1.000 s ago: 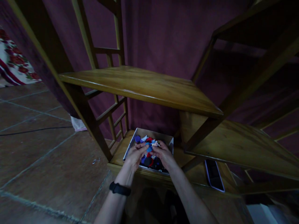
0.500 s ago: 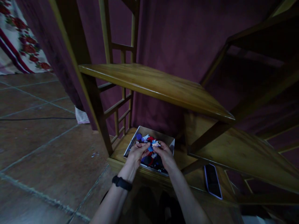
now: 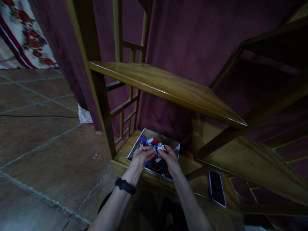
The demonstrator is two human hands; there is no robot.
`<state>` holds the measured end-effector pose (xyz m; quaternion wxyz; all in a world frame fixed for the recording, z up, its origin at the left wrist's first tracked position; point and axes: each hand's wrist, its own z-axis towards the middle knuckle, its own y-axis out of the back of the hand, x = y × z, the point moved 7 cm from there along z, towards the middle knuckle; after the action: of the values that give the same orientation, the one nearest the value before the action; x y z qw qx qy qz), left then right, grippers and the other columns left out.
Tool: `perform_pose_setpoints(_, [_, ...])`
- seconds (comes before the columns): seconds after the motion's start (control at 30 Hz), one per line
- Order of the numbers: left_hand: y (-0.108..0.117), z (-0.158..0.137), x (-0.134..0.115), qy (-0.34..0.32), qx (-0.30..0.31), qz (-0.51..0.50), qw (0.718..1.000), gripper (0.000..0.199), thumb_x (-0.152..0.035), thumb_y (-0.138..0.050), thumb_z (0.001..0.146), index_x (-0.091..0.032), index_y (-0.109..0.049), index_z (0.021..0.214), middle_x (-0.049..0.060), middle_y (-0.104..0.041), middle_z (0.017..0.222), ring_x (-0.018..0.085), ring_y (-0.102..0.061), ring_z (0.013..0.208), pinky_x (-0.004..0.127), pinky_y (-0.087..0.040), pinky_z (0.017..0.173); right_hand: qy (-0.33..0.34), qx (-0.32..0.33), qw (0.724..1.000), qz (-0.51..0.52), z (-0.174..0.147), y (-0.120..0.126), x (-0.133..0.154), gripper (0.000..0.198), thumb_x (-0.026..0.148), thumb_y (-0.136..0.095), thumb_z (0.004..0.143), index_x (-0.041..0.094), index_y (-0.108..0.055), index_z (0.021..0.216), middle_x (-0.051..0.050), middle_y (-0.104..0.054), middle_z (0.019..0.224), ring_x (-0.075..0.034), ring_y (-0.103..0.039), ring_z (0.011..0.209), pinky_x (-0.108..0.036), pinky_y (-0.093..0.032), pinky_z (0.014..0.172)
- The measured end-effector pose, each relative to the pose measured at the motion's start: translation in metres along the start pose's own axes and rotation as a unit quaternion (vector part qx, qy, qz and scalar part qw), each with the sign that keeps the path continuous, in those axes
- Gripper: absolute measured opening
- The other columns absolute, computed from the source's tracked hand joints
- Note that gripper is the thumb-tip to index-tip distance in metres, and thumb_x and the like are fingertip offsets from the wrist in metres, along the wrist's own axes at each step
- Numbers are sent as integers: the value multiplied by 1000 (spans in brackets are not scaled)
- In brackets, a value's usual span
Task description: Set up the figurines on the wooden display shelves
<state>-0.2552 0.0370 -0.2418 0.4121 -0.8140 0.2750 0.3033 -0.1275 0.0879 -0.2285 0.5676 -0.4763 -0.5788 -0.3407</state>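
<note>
An open cardboard box (image 3: 173, 143) with pale edges stands on the lowest wooden shelf. Inside lie several small colourful pieces, among them a purple one (image 3: 143, 139), a white one (image 3: 149, 140) and red and black ones, too small to name. Over the box, my left hand (image 3: 143, 155) and my right hand (image 3: 169, 157) meet, fingertips closed on a small blue-and-white trinket (image 3: 160, 147). The left thumb and fingers pinch its blue left side. The right thumb and fingers grip its pale right side. A black band (image 3: 125, 186) is around my left wrist.
Above the box juts a wooden shelf board (image 3: 166, 86), with an upright post (image 3: 97, 96) at its left. A phone-like dark slab with a light rim (image 3: 217, 188) lies on the low shelf at right. A purple curtain (image 3: 183, 45) hangs behind. Tiled floor (image 3: 43, 154) spreads left.
The view has shifted slightly. Between my fingers, the trinket's blue and pale face shows a little more, and my left fingers look straighter. Both hands stay over the box.
</note>
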Motion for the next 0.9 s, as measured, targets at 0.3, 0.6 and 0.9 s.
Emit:
perform_pose_setpoints(0.3, [0, 2, 2, 5, -13, -13, 1000, 18, -9, -80, 55, -8, -68, 68, 6, -69, 64, 12, -64, 58, 22, -53, 60, 48, -11, 997, -59, 6, 4, 2, 36, 35, -71, 64, 20, -62, 96, 0, -68, 86, -15, -61, 74, -27, -50, 69])
perform_pose_setpoints(0.6, [2, 2, 5, 1, -28, -5, 1000, 23, -2, -78, 55, -9, -67, 73, 6, -69, 64, 13, -65, 58, 24, -54, 63, 72, -12, 992, -100, 5, 6, 7, 31, 32, -69, 65, 20, -61, 92, -1, -68, 84, -16, -63, 76, -30, -50, 74])
perform_pose_setpoints(0.9, [-4, -2, 3, -41, -36, -10, 998, 23, 0, -76, 55, -7, -67, 76, 6, -68, 61, 14, -63, 55, 25, -51, 60, 76, -20, 990, -119, 7, 8, 10, 29, 28, -68, 64, 20, -62, 91, -2, -69, 87, -18, -64, 80, -31, -51, 76])
